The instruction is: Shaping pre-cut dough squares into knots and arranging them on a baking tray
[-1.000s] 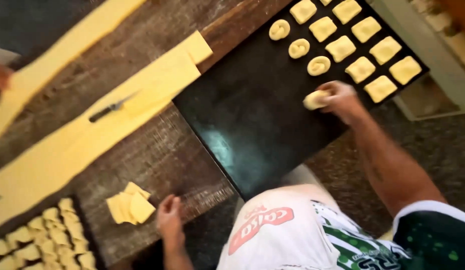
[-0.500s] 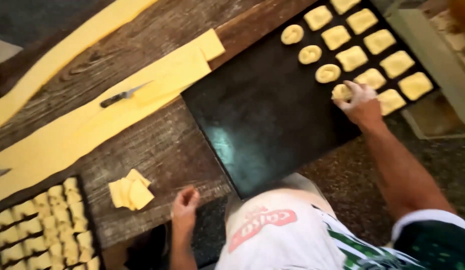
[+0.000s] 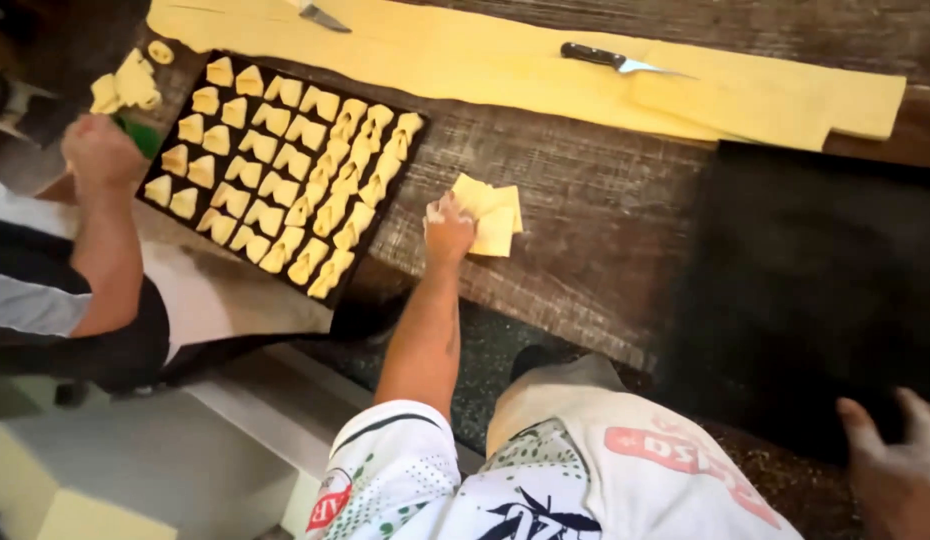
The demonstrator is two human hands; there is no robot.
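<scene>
The small stack of cut dough squares (image 3: pixel 490 215) lies on the wooden tabletop (image 3: pixel 585 190), near its front edge, between the filled tray (image 3: pixel 385 225) to the left and the dark empty tray (image 3: pixel 815 290) to the right; the left hand (image 3: pixel 448 228) rests on the stack's left edge, fingers curled down on the top square, though whether it is pinched cannot be told; the right hand (image 3: pixel 897 470) lies spread and empty at the near right, fingertips on the dark tray's near edge. One square is best peeled off by its corner with a light touch, so that the soft sheets beneath are not dragged or creased; the stack is better left flat. Beyond it runs the long dough strip (image 3: pixel 505 65) with a knife (image 3: pixel 610 60) on it; at far left another person's hand (image 3: pixel 103 152) is closed beside folded pieces (image 3: pixel 285 170).
</scene>
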